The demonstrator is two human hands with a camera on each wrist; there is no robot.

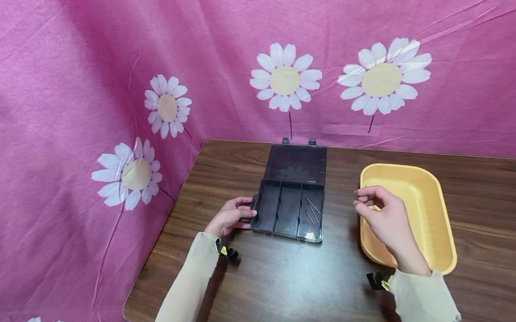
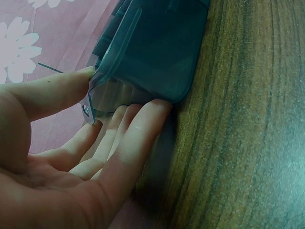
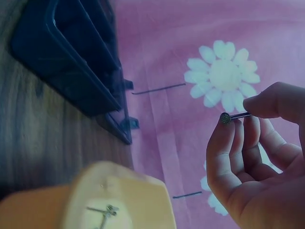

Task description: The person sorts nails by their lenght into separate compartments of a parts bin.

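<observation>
Here at the tabletop [image 1: 313, 285], the left hand [image 1: 232, 215] grips the near side of the box [image 1: 288, 206], thumb over the rim and fingers against the wall, presumably to stop so light a thing sliding. The lid [image 1: 296, 163] lies folded back on the far side, away from both hands, leaving the compartments exposed from above. And there's the right hand [image 1: 384, 214], poised over the left edge of the bin [image 1: 419, 198], pinching a nail [image 3: 237, 116] between thumb and fingertips; a shaft that thin hardly allows any other hold. The bin sits below and around that hand, likely put there for an easy reach, with more nails [image 3: 110, 210] showing inside. Across in the box, loose nails [image 1: 313, 205] lie at angles in the compartment nearest the right hand; the other two look bare. Look at the materials: smoky, see-through plastic for the box, split into three long slots, against thick, smooth yellow plastic with rounded corners for the bin. The held nail is slim metal, its round head textured. Under both hands runs dark, streaky wood grain with a glossy patch; beyond them hangs creased pink cloth [image 1: 229, 43] printed with white flowers [image 1: 284, 80].
</observation>
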